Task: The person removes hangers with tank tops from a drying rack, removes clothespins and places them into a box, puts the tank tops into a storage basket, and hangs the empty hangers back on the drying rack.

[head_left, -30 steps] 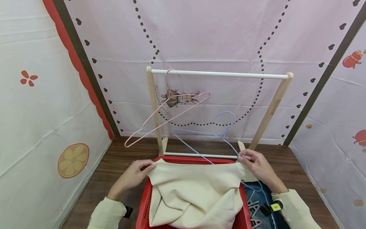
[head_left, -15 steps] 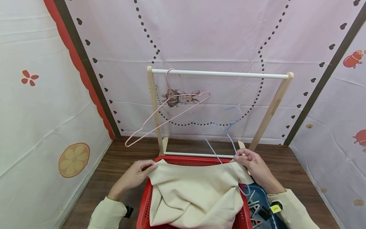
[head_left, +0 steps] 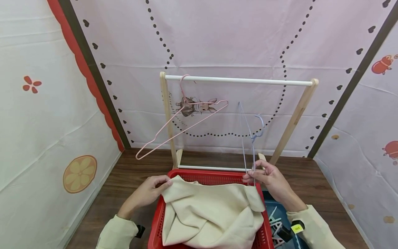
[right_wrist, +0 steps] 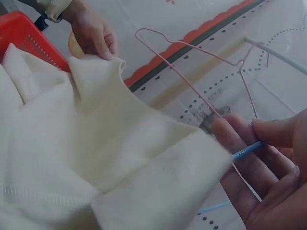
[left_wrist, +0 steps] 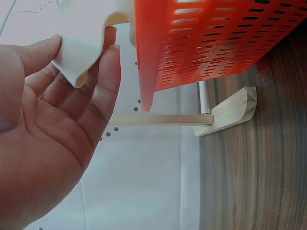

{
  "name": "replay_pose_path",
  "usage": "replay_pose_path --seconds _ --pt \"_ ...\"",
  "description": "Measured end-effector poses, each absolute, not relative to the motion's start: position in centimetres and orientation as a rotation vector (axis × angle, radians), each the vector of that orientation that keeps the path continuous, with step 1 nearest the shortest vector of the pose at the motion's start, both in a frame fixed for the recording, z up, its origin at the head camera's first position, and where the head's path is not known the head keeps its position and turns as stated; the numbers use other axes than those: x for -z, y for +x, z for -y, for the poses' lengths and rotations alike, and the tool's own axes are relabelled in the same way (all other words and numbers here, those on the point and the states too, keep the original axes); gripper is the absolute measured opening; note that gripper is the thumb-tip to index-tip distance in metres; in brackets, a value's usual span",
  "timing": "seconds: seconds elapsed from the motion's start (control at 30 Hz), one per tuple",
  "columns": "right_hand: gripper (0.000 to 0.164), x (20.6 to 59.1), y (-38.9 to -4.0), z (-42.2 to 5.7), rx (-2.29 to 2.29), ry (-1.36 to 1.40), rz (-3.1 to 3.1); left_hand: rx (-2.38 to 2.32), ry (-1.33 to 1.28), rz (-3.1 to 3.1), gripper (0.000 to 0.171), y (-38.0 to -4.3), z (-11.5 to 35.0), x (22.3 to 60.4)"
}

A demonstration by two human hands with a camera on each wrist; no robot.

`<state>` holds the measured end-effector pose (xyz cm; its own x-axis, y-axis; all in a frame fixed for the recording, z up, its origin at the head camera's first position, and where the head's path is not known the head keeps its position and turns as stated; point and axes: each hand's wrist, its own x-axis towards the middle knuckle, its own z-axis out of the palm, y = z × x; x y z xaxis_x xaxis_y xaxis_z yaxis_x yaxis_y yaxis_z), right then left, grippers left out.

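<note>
A cream garment (head_left: 211,207) lies bunched in a red basket, its upper edge lifted at the left. My left hand (head_left: 147,193) pinches that left corner; the left wrist view shows the garment's folded edge (left_wrist: 79,52) between thumb and fingers. In my right hand (head_left: 273,183) is a thin blue clothes hanger (head_left: 253,148), pinched between thumb and fingers with its hook up. Its lower part disappears behind the garment's right corner. The right wrist view shows a short length of the blue hanger (right_wrist: 248,150) beside the fabric's edge.
Behind the red basket (head_left: 160,216) stands a wooden rack (head_left: 300,110) with a white top bar (head_left: 236,80). A pink hanger (head_left: 183,133) hangs at its left end. Right of the basket, a blue bin (head_left: 272,200) holds several clothespins (head_left: 275,224).
My right hand has moved left and turned the blue hanger from lying wide to nearly edge-on. The garment's right corner has dropped beside that hand. My left hand keeps its place.
</note>
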<state>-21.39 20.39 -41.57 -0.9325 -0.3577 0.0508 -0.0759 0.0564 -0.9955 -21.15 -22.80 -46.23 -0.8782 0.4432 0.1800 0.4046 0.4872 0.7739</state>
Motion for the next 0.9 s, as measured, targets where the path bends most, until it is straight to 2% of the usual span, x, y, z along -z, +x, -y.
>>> replay_pose_path --seconds 0.27,0.57,0.9 --pt "0.017 40.7 -21.4 -19.7 2.021 -0.54 -2.131 -1.309 0.781 -2.663 0.013 -21.0 22.7 46.3" --pt "0.01 40.2 -21.4 -19.1 2.102 -0.743 -2.17 -1.354 0.743 -2.598 0.016 -20.8 22.6 46.1" --pt "0.014 38.8 -21.5 -18.8 2.112 -0.677 -2.226 -1.409 0.625 -2.611 0.017 -20.8 23.2 46.6"
